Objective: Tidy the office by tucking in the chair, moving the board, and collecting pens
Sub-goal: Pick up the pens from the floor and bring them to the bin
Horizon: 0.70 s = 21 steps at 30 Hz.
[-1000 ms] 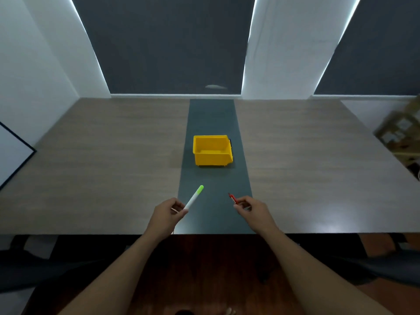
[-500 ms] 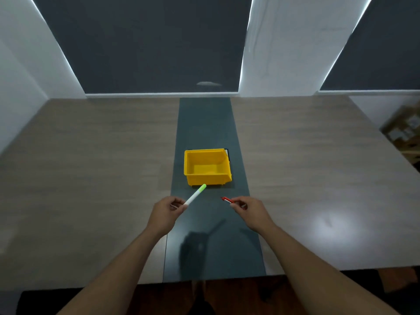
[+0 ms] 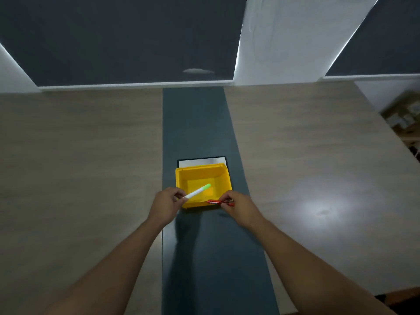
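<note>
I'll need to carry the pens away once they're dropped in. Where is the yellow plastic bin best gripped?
Probably the two side walls of the yellow plastic bin, one hand each, coming from above. It sits upright and open-topped on the dark table strip; its near wall is lower. The left hand holding the green-tipped white marker and the right hand with the red pen must let go first.

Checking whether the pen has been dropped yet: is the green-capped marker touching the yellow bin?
Cannot tell. In the head view the left hand holds the green-capped marker over the yellow bin; from above, no gap or contact shows plainly.
</note>
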Available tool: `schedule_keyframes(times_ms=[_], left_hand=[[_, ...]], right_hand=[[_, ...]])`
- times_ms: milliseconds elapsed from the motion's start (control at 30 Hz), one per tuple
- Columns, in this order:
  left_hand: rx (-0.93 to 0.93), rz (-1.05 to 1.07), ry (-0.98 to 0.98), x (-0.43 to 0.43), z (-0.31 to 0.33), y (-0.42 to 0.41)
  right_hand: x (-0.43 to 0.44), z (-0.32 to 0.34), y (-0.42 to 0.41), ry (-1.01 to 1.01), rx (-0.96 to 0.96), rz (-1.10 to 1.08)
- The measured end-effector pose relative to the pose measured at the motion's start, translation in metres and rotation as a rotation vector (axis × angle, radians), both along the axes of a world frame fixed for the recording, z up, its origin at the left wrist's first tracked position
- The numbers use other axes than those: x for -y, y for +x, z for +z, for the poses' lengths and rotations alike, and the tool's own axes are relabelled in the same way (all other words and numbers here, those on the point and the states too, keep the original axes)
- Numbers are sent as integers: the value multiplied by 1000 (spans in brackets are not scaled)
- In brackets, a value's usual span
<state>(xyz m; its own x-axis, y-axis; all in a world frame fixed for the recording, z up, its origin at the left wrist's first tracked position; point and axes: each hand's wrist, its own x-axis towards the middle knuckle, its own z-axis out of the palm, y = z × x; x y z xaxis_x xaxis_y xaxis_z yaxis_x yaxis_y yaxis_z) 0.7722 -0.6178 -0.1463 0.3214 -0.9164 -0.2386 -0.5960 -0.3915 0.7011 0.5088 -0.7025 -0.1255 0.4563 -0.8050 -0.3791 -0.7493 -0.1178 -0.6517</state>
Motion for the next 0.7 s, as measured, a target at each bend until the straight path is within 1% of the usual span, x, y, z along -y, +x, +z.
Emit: schedule_keyframes(times_ms=[167,333,500,700], left_hand=[[106,-116,54,34,-20,17],[166,-204,48,51,-36,22],[141,-235,88,58,-49,24],[116,-214,68,56,-54,26]], right_hand=[[26,-16,33,-43,-51,81],[37,-28,56,-80,-147,133],[39,-36,67,-74,-169,130],[33,-41,64,-59,-153,78]])
